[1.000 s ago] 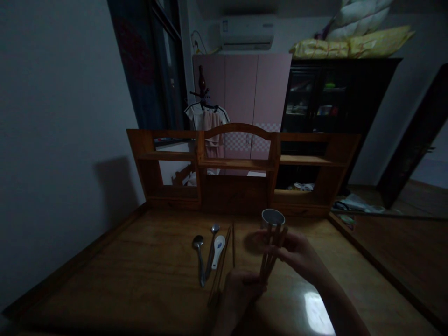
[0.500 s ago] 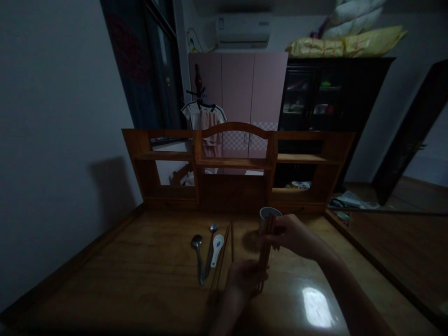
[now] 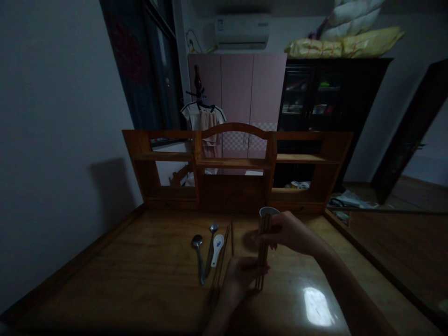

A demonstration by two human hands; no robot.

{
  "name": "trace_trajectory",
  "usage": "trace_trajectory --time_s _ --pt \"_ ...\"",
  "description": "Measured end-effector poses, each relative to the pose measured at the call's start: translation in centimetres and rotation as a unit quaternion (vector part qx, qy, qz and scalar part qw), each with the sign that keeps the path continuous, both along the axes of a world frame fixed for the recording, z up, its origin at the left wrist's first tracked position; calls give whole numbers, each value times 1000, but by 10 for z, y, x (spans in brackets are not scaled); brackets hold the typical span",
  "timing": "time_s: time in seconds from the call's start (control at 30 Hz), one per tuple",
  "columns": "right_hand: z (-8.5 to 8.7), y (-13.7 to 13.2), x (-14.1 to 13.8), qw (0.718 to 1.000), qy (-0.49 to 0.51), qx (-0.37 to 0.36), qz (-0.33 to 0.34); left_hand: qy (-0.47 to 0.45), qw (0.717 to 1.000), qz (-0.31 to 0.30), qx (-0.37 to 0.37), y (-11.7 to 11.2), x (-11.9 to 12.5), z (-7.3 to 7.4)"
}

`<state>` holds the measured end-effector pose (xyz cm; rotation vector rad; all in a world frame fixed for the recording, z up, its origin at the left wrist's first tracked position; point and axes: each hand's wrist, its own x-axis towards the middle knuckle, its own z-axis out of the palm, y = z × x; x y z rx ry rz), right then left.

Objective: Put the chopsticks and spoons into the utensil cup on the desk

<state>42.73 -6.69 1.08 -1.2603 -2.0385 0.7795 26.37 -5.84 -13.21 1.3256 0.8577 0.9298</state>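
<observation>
A bundle of wooden chopsticks (image 3: 262, 249) stands nearly upright over the wooden desk (image 3: 147, 275). My left hand (image 3: 241, 277) is closed around its lower end. My right hand (image 3: 289, 231) is closed around its upper end, right beside a white cup (image 3: 268, 212). On the desk to the left lie two metal spoons (image 3: 199, 254), a white ceramic spoon (image 3: 217, 244) and a few loose chopsticks (image 3: 224, 249).
A wooden shelf unit (image 3: 238, 163) stands along the desk's back edge. Behind it are a pink wardrobe (image 3: 238, 93), a dark cabinet (image 3: 329, 102) and hanging clothes (image 3: 205, 121). The room is dim; a light patch (image 3: 317, 305) reflects on the desk.
The chopstick bundle has swung from leaning right to nearly upright. My right hand has slid up toward the cup, and my left hand has stayed at the lower end.
</observation>
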Motion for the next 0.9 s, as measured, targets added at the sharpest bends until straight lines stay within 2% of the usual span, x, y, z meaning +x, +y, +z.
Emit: trace_trajectory --time_s 0.3,0.43,0.6,0.67,0.73,0.8,0.87,0.9 --pt "0 0 -2 1000 -15 0 -21 -20 1000 -12 -18 0 -1 0" --pt "-4 -1 -5 1000 12 2 -22 -30 999 1 -10 -2 -2 0" --pt "-14 -2 -10 998 47 47 -12 -42 999 13 18 -7 -3 4" --pt "-14 1 -13 995 52 76 -29 -41 998 25 40 -7 -6 8" --pt "-11 6 -18 989 70 110 -65 -42 996 50 63 -4 -16 13" --pt "-10 14 -24 980 111 125 -106 -51 992 96 66 3 -36 21" --pt "-13 26 -31 975 128 102 -152 -60 985 155 46 12 -66 28" --pt "-18 33 -35 977 106 78 -169 -53 981 185 40 18 -83 31"
